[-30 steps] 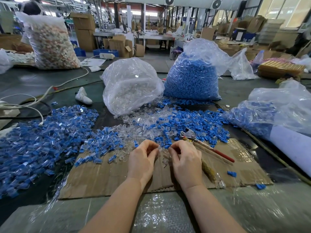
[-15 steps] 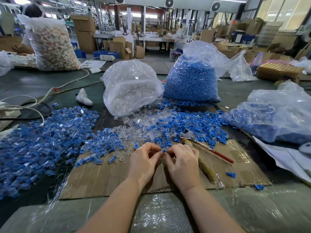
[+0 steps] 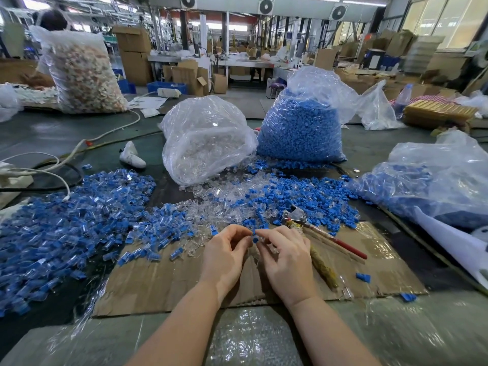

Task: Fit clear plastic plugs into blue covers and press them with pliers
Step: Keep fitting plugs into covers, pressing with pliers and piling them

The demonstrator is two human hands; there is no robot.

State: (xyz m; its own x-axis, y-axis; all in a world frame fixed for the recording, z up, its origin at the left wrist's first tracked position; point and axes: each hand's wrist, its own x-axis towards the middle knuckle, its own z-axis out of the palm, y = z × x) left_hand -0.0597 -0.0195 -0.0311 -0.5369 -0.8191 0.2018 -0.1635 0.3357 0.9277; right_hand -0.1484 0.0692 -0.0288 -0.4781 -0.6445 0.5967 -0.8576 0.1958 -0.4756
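- Your left hand and right hand meet fingertip to fingertip over the far edge of the cardboard sheet, near the middle of the bench.
- Between them sits one blue cover, a small, matte blue piece; only a bit of it shows past your fingers.
- Your right hand pinches that cover with curled fingers, and a clear plug glints just beside it. Whether the plug is seated in the cover, you cannot tell from here.
- Your left hand is curled in against the same piece; its fingertips hide exactly what they grip.
- The pliers lie untouched just right of your right hand, metal head toward the far side, red handle pointing to the right edge of the cardboard.
- Loose clear plugs and blue covers are heaped along the far edge of the cardboard; the assembled pieces spread toward the bench's left edge.
- Against a second ago, your hands have closed together: then they were apart with a gap between the fingertips, now they touch around the cover.
- The pliers have not shifted.
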